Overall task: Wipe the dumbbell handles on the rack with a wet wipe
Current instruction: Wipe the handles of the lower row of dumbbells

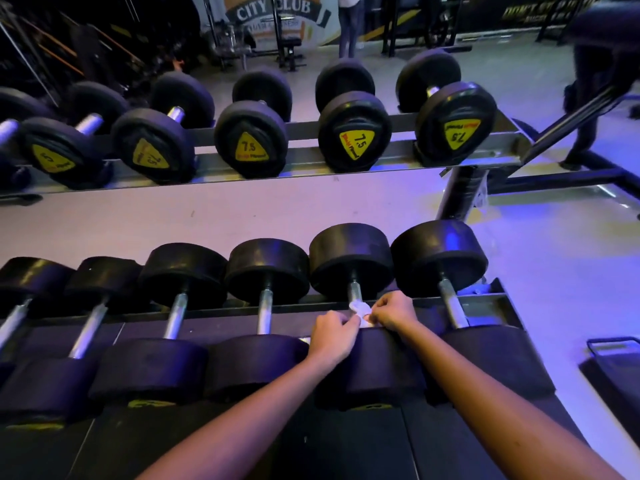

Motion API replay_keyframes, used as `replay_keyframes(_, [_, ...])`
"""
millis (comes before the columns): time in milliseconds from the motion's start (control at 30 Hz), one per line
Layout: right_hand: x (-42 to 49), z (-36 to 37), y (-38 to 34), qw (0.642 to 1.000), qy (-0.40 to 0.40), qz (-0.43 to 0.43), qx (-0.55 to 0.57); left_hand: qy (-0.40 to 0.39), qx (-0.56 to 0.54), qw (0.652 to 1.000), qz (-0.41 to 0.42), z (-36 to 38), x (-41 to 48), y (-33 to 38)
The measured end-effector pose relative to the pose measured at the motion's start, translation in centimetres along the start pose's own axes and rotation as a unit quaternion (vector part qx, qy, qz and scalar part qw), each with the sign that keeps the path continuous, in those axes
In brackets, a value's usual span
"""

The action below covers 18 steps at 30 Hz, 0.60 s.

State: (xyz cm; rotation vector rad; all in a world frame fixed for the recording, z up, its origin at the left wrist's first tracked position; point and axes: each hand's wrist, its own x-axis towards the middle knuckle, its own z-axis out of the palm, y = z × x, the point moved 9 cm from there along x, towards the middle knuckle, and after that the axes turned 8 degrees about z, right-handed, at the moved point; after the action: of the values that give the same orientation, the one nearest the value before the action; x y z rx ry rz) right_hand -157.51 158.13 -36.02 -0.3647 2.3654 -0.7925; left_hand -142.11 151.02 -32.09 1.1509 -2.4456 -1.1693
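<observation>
- The rack (498,303) carries a row of black dumbbells, which lie side by side with their handles pointing away from the person.
- Both hands meet over the handle (354,291) of the second dumbbell (349,258) from the right end.
- The wipe (357,307) is small, white and crumpled. It sits on this handle, about at its middle, between the two hands.
- The left hand (332,332) has its fingers curled, and its fingertips pinch the wipe from the left side. Its wrist is above the near head of the same dumbbell.
- The right hand (391,311) is also curled, and it pinches the wipe from the right side, just beside the left hand's fingertips.
- The next handle to the left (265,313) and the last handle on the right (452,303) are bare metal, and no hand touches them.
- Farther away, a second row (251,140) of dumbbells shows yellow labels that read 7.5.
- At the right edge, a dark flat thing (613,351) lies low down; I cannot tell what it is.
</observation>
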Motion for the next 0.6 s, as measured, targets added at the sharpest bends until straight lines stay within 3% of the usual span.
replay_keyframes(233, [1.4,1.0,-1.2,0.999,-0.026,-0.011,-0.031,0.005,0.010,1.000,0.002,0.6,1.1,-0.9])
replay_keyframes(467, [3.0,0.1,-2.9,0.998,0.041,-0.031,0.019,-0.038,0.021,0.998,0.046,2.0,2.6,-1.5])
replay_keyframes(600, [3.9,0.0,-4.2,0.997,0.068,-0.036,-0.013,-0.046,0.011,0.996,0.081,2.5,3.1,-1.7])
